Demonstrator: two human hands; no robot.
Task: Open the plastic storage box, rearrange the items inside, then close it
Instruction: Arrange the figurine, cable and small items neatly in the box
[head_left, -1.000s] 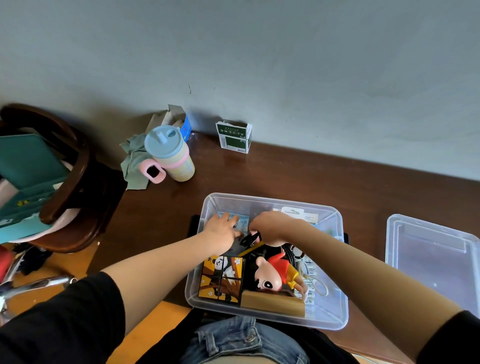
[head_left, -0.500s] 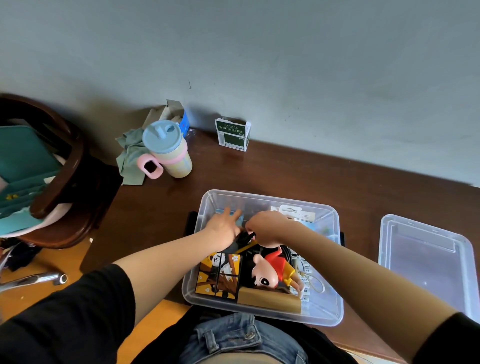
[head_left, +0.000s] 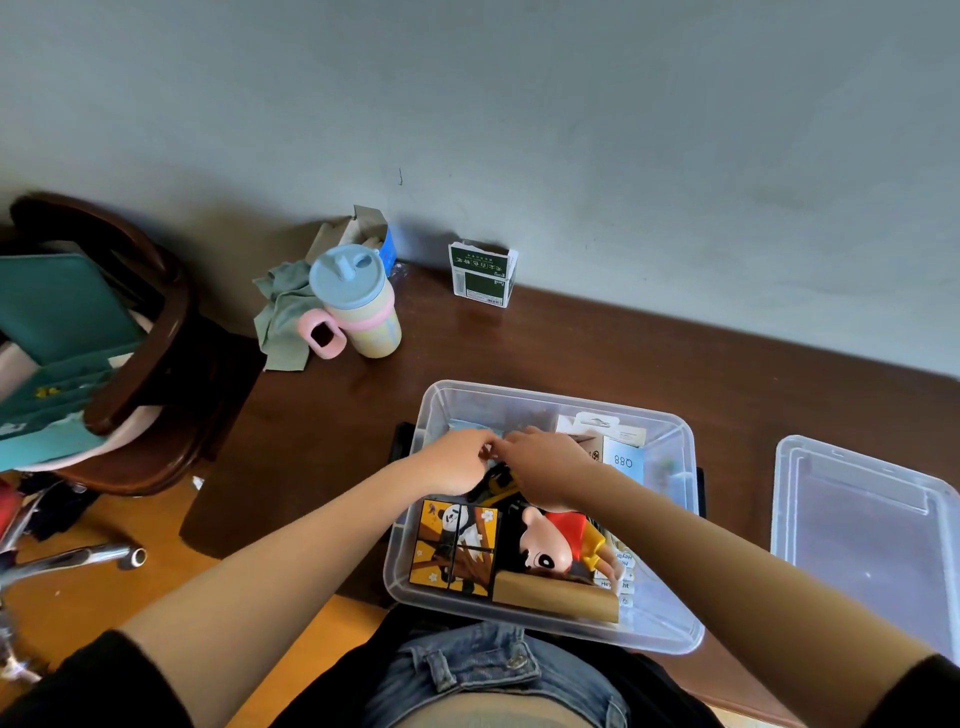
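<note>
The clear storage box (head_left: 550, 397) stands open on the brown table, and its lid (head_left: 862, 530) lies to the right. Both hands are inside at the box's far left. My left hand (head_left: 457, 462) has its fingers bunched at the edge of a pale blue packet (head_left: 467, 428). Fingertips of my right hand (head_left: 545, 467) curl down and meet the left hand's. What they hold is hidden. A black and yellow object (head_left: 498, 483) lies under the two wrists. Nearer me are panda picture blocks (head_left: 454, 548), a red-shirted cartoon figure (head_left: 561, 545) and a brown block (head_left: 553, 597).
A white card pack (head_left: 621, 457) leans at the box's far right. On the table's far left stand a pastel cup with a blue lid (head_left: 358, 306), a green cloth (head_left: 283, 312) and a green carton (head_left: 483, 275). A dark wooden chair (head_left: 140, 353) is at the left.
My left hand's fingers, spread flat on the blue packet before, have drawn together. My right hand has shifted a little left, so the fingertips of both hands now touch.
</note>
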